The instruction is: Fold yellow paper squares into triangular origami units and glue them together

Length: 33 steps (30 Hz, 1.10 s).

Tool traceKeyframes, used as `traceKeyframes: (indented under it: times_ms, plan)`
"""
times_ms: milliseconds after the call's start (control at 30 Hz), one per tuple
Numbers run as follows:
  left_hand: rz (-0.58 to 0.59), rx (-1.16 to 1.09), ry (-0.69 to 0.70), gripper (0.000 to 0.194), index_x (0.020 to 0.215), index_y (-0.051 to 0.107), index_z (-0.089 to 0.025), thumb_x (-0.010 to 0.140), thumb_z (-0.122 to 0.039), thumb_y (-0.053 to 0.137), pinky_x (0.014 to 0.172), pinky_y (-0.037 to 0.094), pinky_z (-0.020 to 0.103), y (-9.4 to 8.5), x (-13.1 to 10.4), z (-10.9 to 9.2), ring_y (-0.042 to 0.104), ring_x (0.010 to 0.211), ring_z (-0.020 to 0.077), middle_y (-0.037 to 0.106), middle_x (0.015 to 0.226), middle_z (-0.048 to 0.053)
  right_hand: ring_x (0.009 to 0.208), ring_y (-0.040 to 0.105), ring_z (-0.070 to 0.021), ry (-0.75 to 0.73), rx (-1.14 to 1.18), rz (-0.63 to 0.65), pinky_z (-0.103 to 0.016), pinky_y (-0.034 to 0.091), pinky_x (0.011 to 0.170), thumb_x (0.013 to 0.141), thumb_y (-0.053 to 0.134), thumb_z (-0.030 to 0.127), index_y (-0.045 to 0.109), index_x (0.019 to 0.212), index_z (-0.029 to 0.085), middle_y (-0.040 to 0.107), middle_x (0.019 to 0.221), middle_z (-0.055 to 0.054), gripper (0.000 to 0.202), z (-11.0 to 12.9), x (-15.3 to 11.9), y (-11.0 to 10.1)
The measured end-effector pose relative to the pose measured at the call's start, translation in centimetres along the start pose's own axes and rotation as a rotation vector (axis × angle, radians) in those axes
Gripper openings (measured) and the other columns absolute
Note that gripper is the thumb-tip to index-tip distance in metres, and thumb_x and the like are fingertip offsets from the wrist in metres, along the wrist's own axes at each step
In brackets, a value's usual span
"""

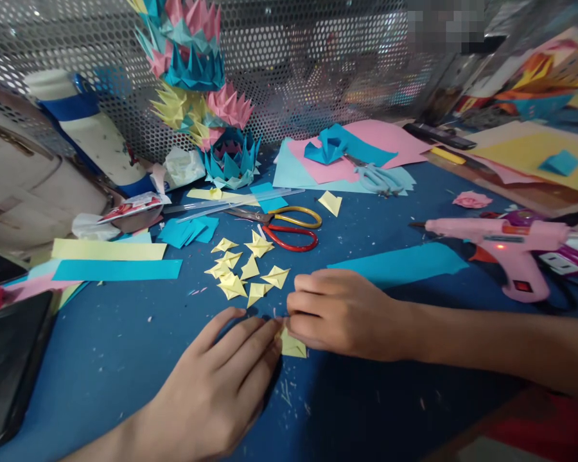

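Note:
A small piece of pale yellow folded paper (293, 344) lies on the blue table between my hands, partly covered by fingers. My left hand (226, 378) holds its left edge with the fingers nearest it, the other fingertips resting on the table. Curled over the upper right of the same paper, my right hand (340, 311) is closed, its fingertips pressed close to the left ones. Just beyond are several folded yellow paper pieces (231, 285) in a loose cluster. Scissors (289, 226) with one yellow and one red handle lie behind them, half open.
A pink glue gun (505, 234), its light on, lies at right near a blue paper strip (399, 264). At left are a black phone (14, 372) and paper strips (118, 269). A folded-paper tower (231, 157), bottle (91, 131) and light-blue scissors (376, 178) are at the back.

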<state>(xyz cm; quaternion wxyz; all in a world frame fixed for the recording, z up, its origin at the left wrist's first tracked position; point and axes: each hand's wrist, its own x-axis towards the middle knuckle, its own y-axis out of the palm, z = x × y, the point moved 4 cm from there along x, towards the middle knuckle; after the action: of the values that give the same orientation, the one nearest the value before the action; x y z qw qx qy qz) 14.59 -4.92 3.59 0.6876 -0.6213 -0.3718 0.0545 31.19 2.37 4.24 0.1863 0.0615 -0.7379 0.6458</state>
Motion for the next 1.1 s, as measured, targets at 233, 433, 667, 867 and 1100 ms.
traceKeyframes:
  times_ms: [233,433,667,867,1100]
  plan:
    - [0.090,-0.016,0.003,0.033,0.118,0.067,-0.010,0.101,-0.018,0.040,0.110,0.033,0.044,0.0,0.0,0.0,0.061,0.114,0.0258,0.067,0.128,0.011,0.078,0.044,-0.0175,-0.194,0.113,0.182,-0.034,0.030,0.066,0.101,0.050,0.028,0.059,0.075,0.019,0.059,0.079,-0.002,0.030,-1.2,0.0,-1.4]
    - [0.092,-0.147,-0.044,0.026,0.117,0.064,-0.009,0.100,-0.015,0.046,0.110,0.035,0.043,-0.1,0.7,0.5,0.062,0.107,0.0229,0.070,0.115,0.010,0.076,0.047,-0.0178,-0.131,0.307,0.201,-0.032,0.032,0.066,0.102,0.047,0.029,0.063,0.084,0.018,0.060,0.081,-0.003,0.027,-2.5,-0.1,-1.0]
    - [0.016,-0.250,-0.209,0.015,0.104,0.065,-0.016,0.102,-0.020,0.051,0.091,0.043,0.037,0.2,1.8,1.1,0.061,0.088,0.0176,0.070,0.094,0.003,0.088,0.055,-0.0146,0.003,0.723,0.222,-0.026,0.040,0.081,0.098,0.060,0.027,0.065,0.094,0.018,0.064,0.094,-0.003,0.011,-3.0,-0.1,0.8]
    - [0.047,-0.280,-0.364,0.017,0.089,0.064,-0.020,0.101,-0.023,0.052,0.083,0.037,0.035,0.9,2.1,1.3,0.057,0.081,0.0166,0.066,0.086,-0.001,0.084,0.053,-0.0158,0.098,0.696,0.197,-0.027,0.038,0.075,0.098,0.059,0.029,0.062,0.093,0.016,0.062,0.087,-0.003,0.014,-2.3,-0.1,1.1]
    - [0.117,-0.299,-0.539,0.012,0.102,0.058,-0.020,0.092,-0.021,0.065,0.078,0.037,0.034,1.5,2.0,1.9,0.056,0.088,0.0205,0.061,0.099,0.001,0.088,0.054,-0.0163,0.327,0.674,0.250,-0.026,0.037,0.073,0.090,0.070,0.033,0.062,0.095,0.018,0.061,0.091,-0.001,0.018,-2.5,-0.2,1.0]
